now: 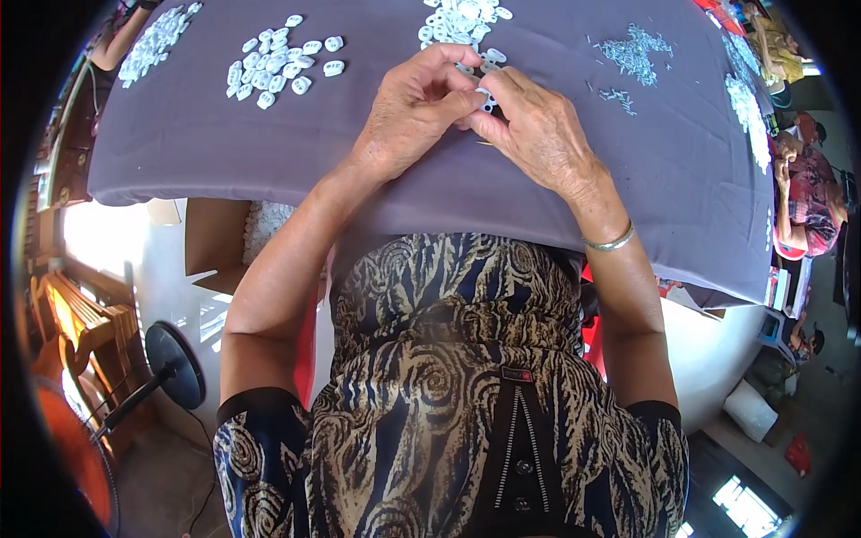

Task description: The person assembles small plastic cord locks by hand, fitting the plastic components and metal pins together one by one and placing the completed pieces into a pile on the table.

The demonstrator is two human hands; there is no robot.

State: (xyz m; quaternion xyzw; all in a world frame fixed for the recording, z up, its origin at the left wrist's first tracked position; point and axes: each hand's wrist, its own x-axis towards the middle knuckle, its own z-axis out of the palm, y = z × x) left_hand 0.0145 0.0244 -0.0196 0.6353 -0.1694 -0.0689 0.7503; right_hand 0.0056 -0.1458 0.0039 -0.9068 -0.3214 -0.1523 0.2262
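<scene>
Over the table's near half, my left hand [408, 112] and my right hand [543, 130] meet with their fingertips pinched together. Between them is a small white plastic piece with round holes [488, 100], partly covered by the fingers. A thin yellowish sliver [484, 143] shows just below the fingertips; I cannot make out what it is. Directly beyond my hands lies a heap of white plastic pieces [457, 20], some with holes. Left of my hands is a group of rounded white pieces with dark marks [273, 63]. Small metal pins or screws [635, 49] are scattered to the right.
A grey-purple cloth [691, 170] covers the table. More white pieces lie at its far left [157, 40] and right edge [749, 121]. An open cardboard box [215, 235] stands below the front edge. A fan [175, 363] is at lower left; other people sit around.
</scene>
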